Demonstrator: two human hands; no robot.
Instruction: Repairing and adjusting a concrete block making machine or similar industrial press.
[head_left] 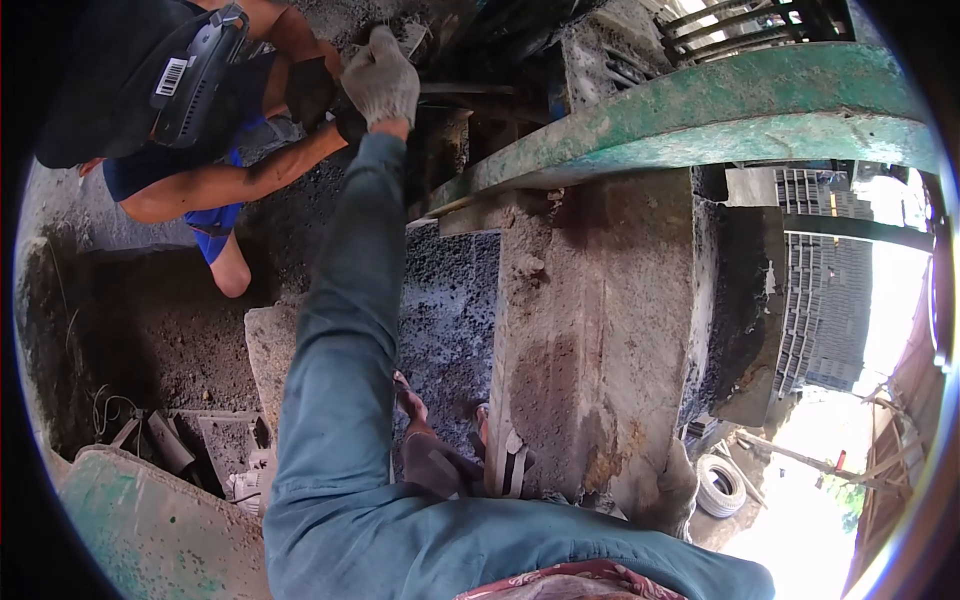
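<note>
My left arm, in a teal sleeve, reaches far forward. Its hand, my left hand [382, 82], wears a pale knit glove and has its fingers curled closed. What lies inside the grip, if anything, is hidden. A dark bar [468, 89] runs just to the right of the glove. Close by on the left, a co-worker's dark-gloved hand [312, 92] is near my wrist. My right arm [640, 550], also in teal, stretches out to the right along the lower edge, and its hand does not show.
A worn green metal beam [700, 115] curves across the upper right. Below it stands a dirt-crusted metal casing [600, 320]. The co-worker [110, 90] bends at the upper left. A green panel [160, 520] is at lower left; a tire [720, 485] and stacked grey blocks [825, 290] lie right.
</note>
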